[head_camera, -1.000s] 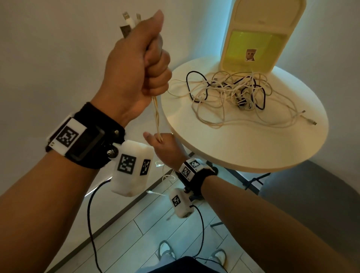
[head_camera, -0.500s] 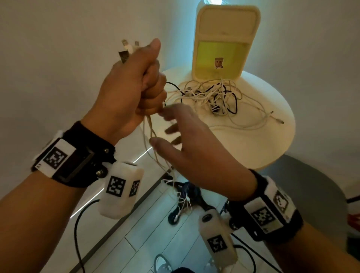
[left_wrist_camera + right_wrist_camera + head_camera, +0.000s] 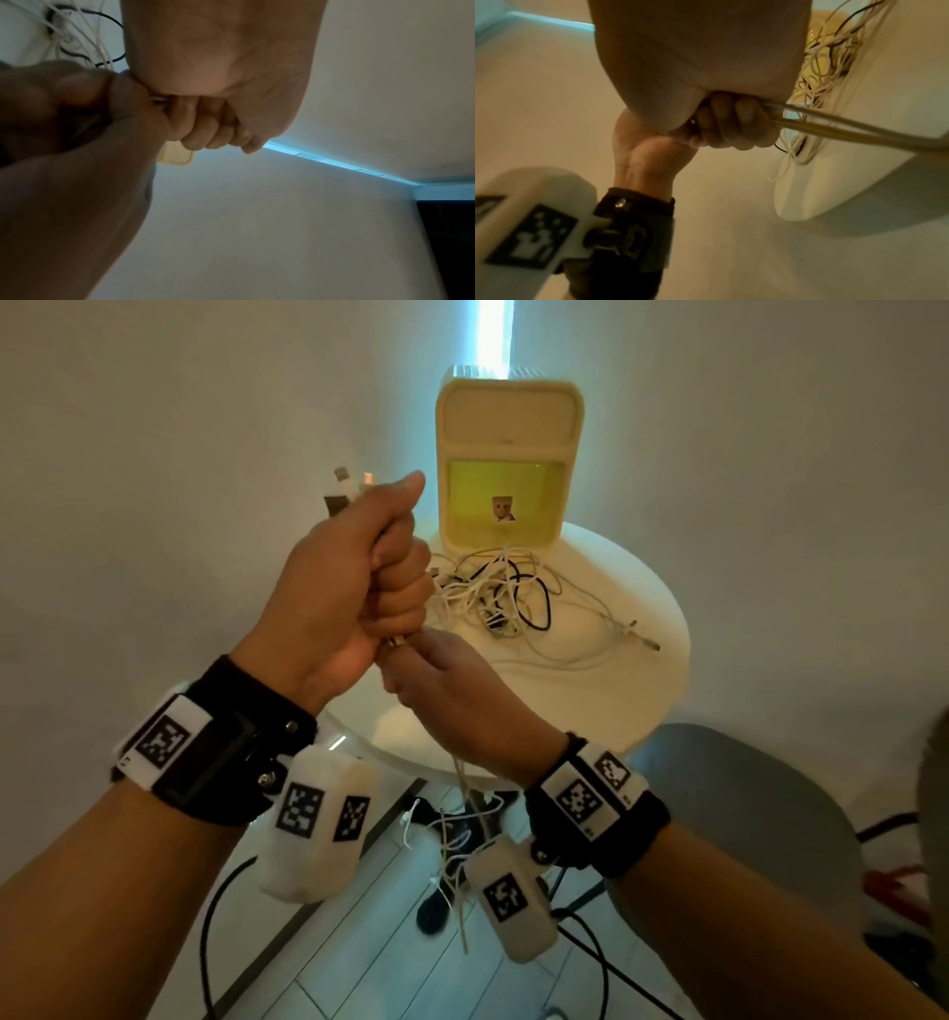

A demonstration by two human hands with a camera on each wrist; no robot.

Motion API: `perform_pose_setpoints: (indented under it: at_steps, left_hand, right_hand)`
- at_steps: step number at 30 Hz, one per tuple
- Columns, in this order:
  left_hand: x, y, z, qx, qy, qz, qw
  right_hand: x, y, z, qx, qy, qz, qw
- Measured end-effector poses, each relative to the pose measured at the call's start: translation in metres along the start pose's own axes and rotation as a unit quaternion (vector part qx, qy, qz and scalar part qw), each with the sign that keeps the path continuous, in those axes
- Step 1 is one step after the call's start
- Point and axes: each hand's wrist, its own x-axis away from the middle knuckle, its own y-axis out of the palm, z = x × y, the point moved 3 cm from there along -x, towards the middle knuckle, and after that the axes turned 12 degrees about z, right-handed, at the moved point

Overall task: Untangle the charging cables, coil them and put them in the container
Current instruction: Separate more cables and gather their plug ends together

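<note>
Fingers of the left hand (image 3: 354, 588) curl tight round a bundle of white cables (image 3: 464, 819), plugs poking above the thumb. Just beneath, the right hand (image 3: 462, 706) grips the same strands, which hang floorward. Tangled cables (image 3: 506, 593) lie mid-table (image 3: 590, 706), before the container (image 3: 508, 469) at its far edge.

The tangle of cables (image 3: 506, 598) on the counter (image 3: 590, 701) is mostly white, with some black ones mixed in. The counter is cream-white. The container (image 3: 508, 423) is pale cream, and its window is yellow-green with a small picture sticker. The wristbands (image 3: 215, 762) are black, with white tags that carry black-and-white square patterns. The floor (image 3: 359, 958) is pale grey planks.
</note>
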Motion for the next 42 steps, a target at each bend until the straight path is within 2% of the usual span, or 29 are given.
perform_pose_setpoints:
  at_steps: [2,4,7,9,14,17,19,22,24,27,30,32,34,36,38,42]
  left_hand:
    - [-0.002,0.002,-0.002,0.011,0.001,0.031,0.999]
    - [-0.004,0.003,-0.004,0.011,0.005,0.058,0.998]
    - [-0.007,0.004,-0.007,-0.001,0.01,0.086,0.996]
    - [-0.01,0.005,-0.01,-0.008,0.012,0.097,0.995]
    - [-0.016,0.007,-0.019,-0.002,-0.008,0.082,0.997]
    - [-0.017,0.007,-0.023,-0.01,-0.026,0.076,0.997]
    - [-0.019,0.007,-0.024,-0.023,-0.034,0.072,0.997]
    - [-0.024,0.008,-0.025,-0.056,-0.029,0.074,0.995]
    - [-0.026,0.008,-0.024,-0.067,-0.019,0.082,0.994]
    - [-0.03,0.009,-0.021,-0.063,-0.016,0.082,0.995]
    - [-0.033,0.006,-0.019,-0.056,-0.02,0.084,0.995]
    - [-0.036,0.004,-0.018,-0.059,-0.017,0.087,0.994]
    - [-0.038,0.005,-0.018,-0.077,-0.015,0.083,0.993]
    - [-0.039,0.008,-0.019,-0.091,-0.016,0.076,0.993]
    - [-0.041,0.013,-0.02,-0.097,-0.018,0.064,0.993]
    - [-0.042,0.024,-0.012,-0.088,-0.013,0.022,0.996]
  right_hand:
    - [0.001,-0.012,-0.002,0.023,-0.023,-0.031,0.999]
    - [-0.002,-0.034,-0.004,0.048,-0.059,-0.033,0.997]
    - [-0.018,-0.086,0.0,0.064,-0.076,0.053,0.994]
    - [-0.031,-0.121,0.008,0.125,-0.067,0.11,0.984]
    - [-0.05,-0.179,0.041,0.336,0.018,0.129,0.933]
    - [-0.05,-0.191,0.056,0.416,0.1,0.094,0.899]
    - [-0.047,-0.193,0.065,0.472,0.147,0.08,0.866]
    - [-0.041,-0.192,0.075,0.518,0.19,0.114,0.826]
    - [-0.041,-0.19,0.083,0.523,0.202,0.12,0.819]
    - [-0.046,-0.192,0.094,0.474,0.203,0.156,0.843]
    - [-0.054,-0.196,0.084,0.374,0.156,0.25,0.879]
    - [-0.052,-0.193,0.06,0.23,0.078,0.307,0.92]
    - [-0.045,-0.186,0.028,0.067,0.008,0.313,0.947]
    - [-0.039,-0.176,-0.001,-0.018,-0.053,0.273,0.96]
    - [-0.035,-0.161,-0.019,-0.031,-0.096,0.203,0.974]
    - [-0.023,-0.126,-0.025,0.087,-0.128,0.03,0.987]
